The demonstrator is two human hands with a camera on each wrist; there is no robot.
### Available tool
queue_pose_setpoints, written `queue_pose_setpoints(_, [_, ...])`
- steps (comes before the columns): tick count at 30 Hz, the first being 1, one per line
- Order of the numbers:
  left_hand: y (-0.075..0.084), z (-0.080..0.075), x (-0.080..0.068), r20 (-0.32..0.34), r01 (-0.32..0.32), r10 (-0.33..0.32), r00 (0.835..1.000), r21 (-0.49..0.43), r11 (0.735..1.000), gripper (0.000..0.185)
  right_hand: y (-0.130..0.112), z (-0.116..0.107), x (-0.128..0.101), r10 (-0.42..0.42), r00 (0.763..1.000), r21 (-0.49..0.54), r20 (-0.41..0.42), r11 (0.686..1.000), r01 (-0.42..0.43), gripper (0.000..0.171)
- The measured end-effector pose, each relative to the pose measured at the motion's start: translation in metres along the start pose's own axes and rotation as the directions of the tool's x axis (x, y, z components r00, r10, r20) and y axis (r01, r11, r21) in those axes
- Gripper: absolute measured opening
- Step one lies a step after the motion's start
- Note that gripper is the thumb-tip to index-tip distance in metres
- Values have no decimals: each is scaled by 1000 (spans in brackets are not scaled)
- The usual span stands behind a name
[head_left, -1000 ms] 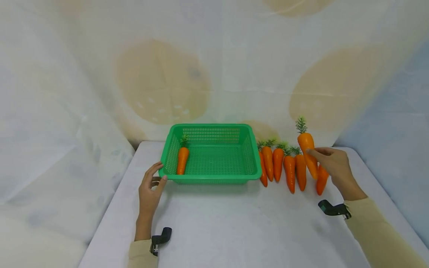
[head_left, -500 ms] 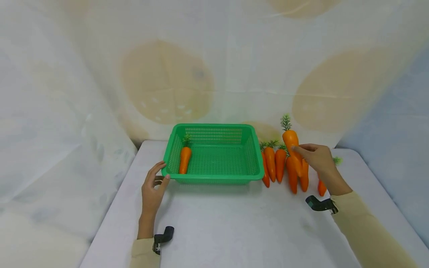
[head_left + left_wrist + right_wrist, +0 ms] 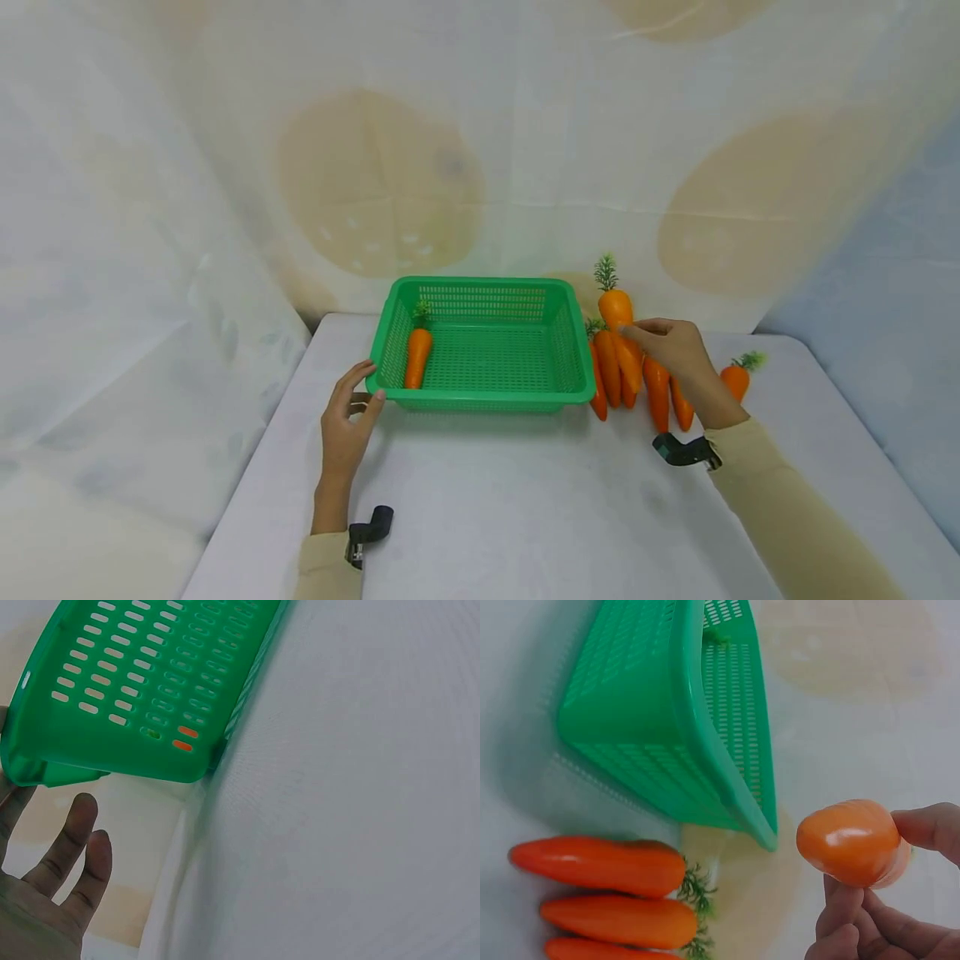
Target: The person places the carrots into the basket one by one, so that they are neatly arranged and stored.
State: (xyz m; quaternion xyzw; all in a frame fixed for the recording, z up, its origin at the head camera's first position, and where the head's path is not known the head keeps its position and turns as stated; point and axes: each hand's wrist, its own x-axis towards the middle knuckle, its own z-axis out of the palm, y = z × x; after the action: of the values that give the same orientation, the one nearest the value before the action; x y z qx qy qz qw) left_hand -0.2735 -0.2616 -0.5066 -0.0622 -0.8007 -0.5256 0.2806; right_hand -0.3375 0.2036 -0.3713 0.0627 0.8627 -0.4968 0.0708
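My right hand (image 3: pixel 677 343) pinches an orange carrot (image 3: pixel 616 310) with a green leafy top, held up over the row of carrots just right of the basket. In the right wrist view the carrot's tip (image 3: pixel 844 838) points at the camera, between thumb and fingers. A green plastic basket (image 3: pixel 487 397) with slotted walls stands on the table, with one carrot (image 3: pixel 417 357) lying along its left side. My left hand (image 3: pixel 347 429) holds the basket's front left corner by the rim; two fingers (image 3: pixel 71 840) extend free below it in the left wrist view.
Several carrots (image 3: pixel 600 866) lie side by side right of the basket, partly hidden by the right hand and the held carrot. One carrot (image 3: pixel 736 380) lies farther right, behind the right wrist. A patterned cloth (image 3: pixel 525 150) hangs behind the white table (image 3: pixel 510 500).
My right hand has carried the carrot leftward over the row toward the basket, uncovering the top of the rightmost carrot. The left hand stays at the basket's corner; the view shifts slightly.
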Motion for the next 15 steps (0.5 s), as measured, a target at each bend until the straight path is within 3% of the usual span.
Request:
queue_pose_setpoints(4, [19, -1, 0, -5, -14, 14, 1000, -9, 1000, 42, -7, 9, 3, -18, 1000, 9, 13, 1000, 18, 78])
queue_pose_setpoints(8, [16, 0, 1, -10, -19, 19, 1000, -15, 1000, 43, -10, 17, 8, -33, 999, 6, 19, 999, 33, 79])
queue_pose_setpoints(11, [-2, 1, 1, -6, -9, 9, 1000, -9, 1000, 44, -13, 24, 12, -50, 999, 39, 20, 998, 50, 77])
queue_pose_setpoints(15, [0, -1, 1, 6, -5, 5, 1000, -8, 1000, 43, -18, 33, 15, -70, 997, 84, 24, 994, 68, 68])
